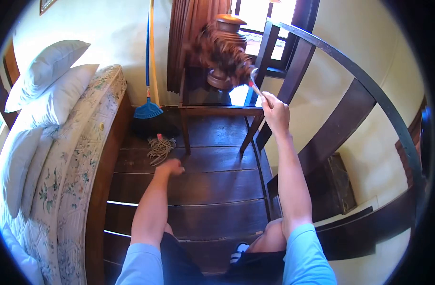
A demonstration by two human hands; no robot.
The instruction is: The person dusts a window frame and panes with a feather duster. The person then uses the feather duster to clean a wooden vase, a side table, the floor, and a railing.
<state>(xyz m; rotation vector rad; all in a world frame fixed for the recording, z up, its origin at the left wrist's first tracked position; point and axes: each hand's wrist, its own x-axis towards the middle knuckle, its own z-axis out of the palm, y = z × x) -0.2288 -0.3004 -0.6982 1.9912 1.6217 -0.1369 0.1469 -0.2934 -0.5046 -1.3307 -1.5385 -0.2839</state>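
My right hand point(276, 114) is raised and wrapped around the thin handle of a feather duster point(227, 56). The duster's brown feathers are blurred and lie across the front of a brown turned lamp base point(220, 80); whether they touch it I cannot tell. Under them is a dark-topped side table point(198, 97) by the window. Lower down, my left hand point(170, 167) hangs above the floorboards with its fingers curled in and nothing visible in them. Just past it on the floor lies a string mop head point(161, 148).
On the left stands a bed point(84, 166) with a floral mattress and several white pillows point(56, 97). A blue broom point(148, 109) leans on the wall. To the right curves a dark wooden railing point(338, 116). A brown curtain point(181, 42) hangs beside the window.
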